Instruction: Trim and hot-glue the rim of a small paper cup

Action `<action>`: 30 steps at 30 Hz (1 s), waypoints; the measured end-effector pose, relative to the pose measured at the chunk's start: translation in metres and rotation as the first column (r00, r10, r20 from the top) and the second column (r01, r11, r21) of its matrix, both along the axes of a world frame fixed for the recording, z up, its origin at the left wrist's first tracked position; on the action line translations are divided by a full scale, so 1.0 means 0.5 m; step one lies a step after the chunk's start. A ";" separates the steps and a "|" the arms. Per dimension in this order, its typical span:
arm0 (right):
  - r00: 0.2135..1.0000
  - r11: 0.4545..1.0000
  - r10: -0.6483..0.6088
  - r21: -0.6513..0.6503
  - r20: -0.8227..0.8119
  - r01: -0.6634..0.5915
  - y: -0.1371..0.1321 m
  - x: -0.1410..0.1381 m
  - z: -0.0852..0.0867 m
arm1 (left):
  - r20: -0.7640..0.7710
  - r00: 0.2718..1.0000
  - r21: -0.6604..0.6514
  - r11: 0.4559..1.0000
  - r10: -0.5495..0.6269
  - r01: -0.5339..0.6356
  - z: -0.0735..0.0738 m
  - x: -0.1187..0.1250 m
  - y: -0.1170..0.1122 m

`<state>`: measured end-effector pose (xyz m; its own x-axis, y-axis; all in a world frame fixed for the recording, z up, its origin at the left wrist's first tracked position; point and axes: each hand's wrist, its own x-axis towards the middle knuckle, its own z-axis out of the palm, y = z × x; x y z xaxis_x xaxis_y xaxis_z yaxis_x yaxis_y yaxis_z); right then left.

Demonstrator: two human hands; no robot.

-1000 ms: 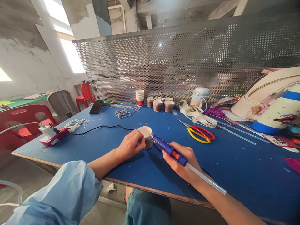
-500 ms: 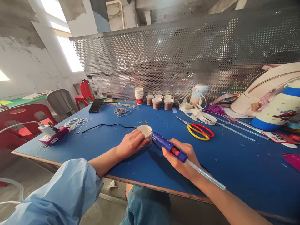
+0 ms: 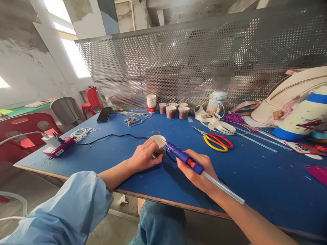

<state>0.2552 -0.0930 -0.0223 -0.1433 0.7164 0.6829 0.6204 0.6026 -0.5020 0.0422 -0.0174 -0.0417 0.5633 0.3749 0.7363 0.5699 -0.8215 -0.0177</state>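
Smooth plastic glue gun (image 3: 182,156)

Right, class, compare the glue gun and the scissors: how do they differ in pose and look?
The glue gun is held in the right hand, while the scissors lie on the blue table. The glue gun is mostly dark blue; the scissors are red, yellow and metal grey. A clear glue stick trails from the glue gun's back; the scissors end in two loops. Both narrow to tips pointing toward the picture's upper left.

The blue counter (image 3: 102,154) bears a phone (image 3: 104,114) near its far left corner, a power strip (image 3: 60,149) by the left edge, cups (image 3: 171,112) along the far edge, and scissors (image 3: 206,134) between far and near edges.
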 end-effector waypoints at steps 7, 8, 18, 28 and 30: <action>1.000 1.000 -0.008 0.022 -0.015 0.009 0.000 0.006 -0.001 | -0.051 0.979 -0.145 0.971 -0.200 0.191 0.024 -0.023 -0.009; 1.000 1.000 -0.011 0.023 -0.015 0.011 0.000 0.006 0.000 | -0.053 0.977 -0.157 0.968 -0.208 0.197 0.025 -0.025 -0.008; 0.999 1.000 -0.029 -0.002 -0.015 0.029 -0.002 0.003 0.003 | -0.049 0.979 -0.097 0.977 -0.198 0.192 0.020 -0.030 0.008; 0.999 0.999 -0.029 -0.022 -0.014 0.029 -0.002 0.003 0.003 | 0.018 0.986 -0.105 0.981 -0.164 0.165 0.004 -0.030 0.026; 0.999 0.999 -0.036 -0.019 -0.014 0.035 -0.001 0.003 0.004 | 0.015 0.983 -0.152 0.971 -0.182 0.183 0.005 -0.031 0.023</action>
<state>0.2568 -0.0935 -0.0202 -0.1077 0.7338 0.6708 0.6338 0.5705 -0.5223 0.0268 -0.0059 -0.0394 0.6315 0.3733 0.6796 0.4101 -0.9046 0.1159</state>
